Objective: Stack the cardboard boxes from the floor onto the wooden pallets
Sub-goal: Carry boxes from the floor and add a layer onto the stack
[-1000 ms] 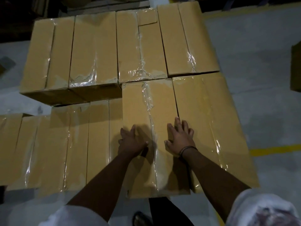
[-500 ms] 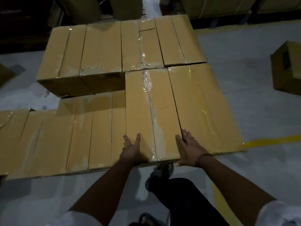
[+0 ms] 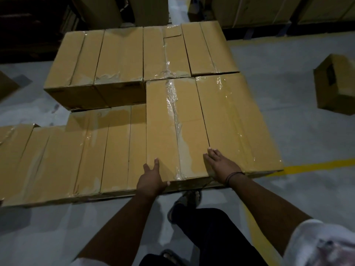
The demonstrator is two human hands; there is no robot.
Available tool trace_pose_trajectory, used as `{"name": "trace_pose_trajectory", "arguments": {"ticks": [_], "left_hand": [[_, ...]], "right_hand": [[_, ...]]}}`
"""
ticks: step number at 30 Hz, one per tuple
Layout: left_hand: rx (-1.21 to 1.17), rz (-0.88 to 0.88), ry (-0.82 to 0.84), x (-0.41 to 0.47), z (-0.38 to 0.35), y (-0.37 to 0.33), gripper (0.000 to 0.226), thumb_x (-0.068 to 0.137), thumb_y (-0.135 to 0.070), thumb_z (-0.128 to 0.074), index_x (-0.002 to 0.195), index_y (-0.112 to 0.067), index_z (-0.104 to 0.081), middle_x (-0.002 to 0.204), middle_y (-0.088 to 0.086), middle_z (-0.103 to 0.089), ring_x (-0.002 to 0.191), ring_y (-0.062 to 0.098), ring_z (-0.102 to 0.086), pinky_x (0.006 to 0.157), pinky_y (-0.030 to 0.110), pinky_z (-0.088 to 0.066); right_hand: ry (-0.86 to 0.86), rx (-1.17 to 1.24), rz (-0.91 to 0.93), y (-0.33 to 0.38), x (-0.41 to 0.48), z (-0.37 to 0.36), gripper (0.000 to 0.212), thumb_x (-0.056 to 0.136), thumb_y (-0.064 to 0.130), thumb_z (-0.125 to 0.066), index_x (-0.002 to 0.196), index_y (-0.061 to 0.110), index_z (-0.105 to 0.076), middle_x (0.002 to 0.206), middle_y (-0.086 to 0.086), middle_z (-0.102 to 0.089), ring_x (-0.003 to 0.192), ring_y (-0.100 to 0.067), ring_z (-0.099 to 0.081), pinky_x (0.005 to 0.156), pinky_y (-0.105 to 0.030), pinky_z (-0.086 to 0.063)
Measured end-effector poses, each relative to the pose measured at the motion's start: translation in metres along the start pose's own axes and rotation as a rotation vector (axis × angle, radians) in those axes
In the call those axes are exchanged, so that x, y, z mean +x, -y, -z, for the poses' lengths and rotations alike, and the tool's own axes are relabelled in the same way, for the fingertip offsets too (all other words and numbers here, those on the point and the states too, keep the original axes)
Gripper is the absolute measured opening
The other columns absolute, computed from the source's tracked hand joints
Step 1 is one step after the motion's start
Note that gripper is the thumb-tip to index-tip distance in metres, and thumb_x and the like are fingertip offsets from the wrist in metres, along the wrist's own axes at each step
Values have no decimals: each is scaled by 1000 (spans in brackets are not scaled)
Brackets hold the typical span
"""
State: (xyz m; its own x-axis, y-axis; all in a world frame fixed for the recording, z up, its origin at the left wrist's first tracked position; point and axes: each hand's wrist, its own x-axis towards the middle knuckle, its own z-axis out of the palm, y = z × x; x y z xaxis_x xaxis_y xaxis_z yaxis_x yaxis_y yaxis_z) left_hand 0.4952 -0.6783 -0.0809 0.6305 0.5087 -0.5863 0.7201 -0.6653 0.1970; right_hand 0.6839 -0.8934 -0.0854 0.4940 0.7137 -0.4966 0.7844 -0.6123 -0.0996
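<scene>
Tan long cardboard box with a clear tape seam (image 3: 172, 127) sits in the upper layer of the stack. Its long axis runs straight away from the person, and its near end is at the hands. Left hand (image 3: 151, 179) is on the near-left corner, fingers straight on top. Right hand (image 3: 221, 166) lies flat at the near-right corner, against the neighbouring tan taped box (image 3: 236, 121). Each grip is open, pressing only, and both are equally near. Wooden pallets are hidden under the boxes. Loose brown cardboard box (image 3: 336, 85) on the floor, well apart to the right, is cut off by the frame.
</scene>
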Motion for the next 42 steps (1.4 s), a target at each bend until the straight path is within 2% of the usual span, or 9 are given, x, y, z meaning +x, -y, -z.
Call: {"name": "trace_pose_trajectory", "arguments": {"ticks": [9,13,16,20,23,26,31,35,42], "left_hand": [[45,8,13,5,0,-6,110,91,-49,-73,164,-20,3,159,31,-16,121,42,-60,96,41,-53],[48,29,42,6,0,-9,109,92,-45,-72,163,-19,6,163,36,0,127,47,-56,100,44,-51],[125,67,3,-2,-1,-22,101,97,-41,-66,163,-17,6,165,33,12,140,58,-35,113,55,-38],[254,-150,-34,-14,3,-73,101,95,-36,-68,163,-23,5,169,18,16,152,53,-6,123,58,-14],[282,-345,-76,-11,-5,-118,100,93,-35,-70,164,-28,0,172,12,7,155,45,-8,124,54,-17],[296,-477,-104,-1,-21,-155,105,89,-38,-76,164,-32,-4,172,13,3,155,44,-12,123,53,-21],[329,-434,-104,9,-44,-174,107,87,-52,-75,164,-33,-4,171,17,5,155,42,-9,122,49,-26],[362,-438,-183,16,-49,-173,92,95,-52,-64,163,-30,-6,171,14,1,153,40,-15,120,46,-30],[310,-340,-105,4,-47,-185,93,97,-47,-64,164,-30,-2,172,10,9,156,38,-6,122,47,-26]], "right_hand": [[-8,-8,-13,-2,4,0,93,93,25,-69,162,25,-7,170,-3,6,156,-26,-3,120,-40,-31],[25,-24,-21,1,1,4,94,93,24,-68,162,24,-5,170,-4,7,156,-27,-2,120,-39,-28],[65,-35,-19,6,-4,11,101,90,14,-71,162,21,-2,169,-7,12,156,-28,1,120,-40,-27],[68,-60,-36,-3,-17,17,97,89,-5,-60,162,19,0,168,-12,15,156,-32,0,122,-46,-26],[3,-76,-121,-27,-23,7,83,95,1,-53,161,15,-4,169,-12,8,155,-35,-1,123,-51,-20],[26,-98,-138,-50,-24,-5,90,95,5,-56,162,20,2,169,-10,11,155,-36,2,123,-54,-18],[43,-79,-77,-64,-19,-8,87,98,17,-57,162,25,2,169,-8,10,155,-34,1,123,-51,-22],[46,-56,-48,-67,-13,-1,90,97,34,-60,162,24,2,169,-8,10,155,-35,1,123,-52,-21],[69,-43,-14,-67,-17,4,90,96,41,-61,162,26,-1,169,-7,10,155,-37,2,121,-56,-22]]}}
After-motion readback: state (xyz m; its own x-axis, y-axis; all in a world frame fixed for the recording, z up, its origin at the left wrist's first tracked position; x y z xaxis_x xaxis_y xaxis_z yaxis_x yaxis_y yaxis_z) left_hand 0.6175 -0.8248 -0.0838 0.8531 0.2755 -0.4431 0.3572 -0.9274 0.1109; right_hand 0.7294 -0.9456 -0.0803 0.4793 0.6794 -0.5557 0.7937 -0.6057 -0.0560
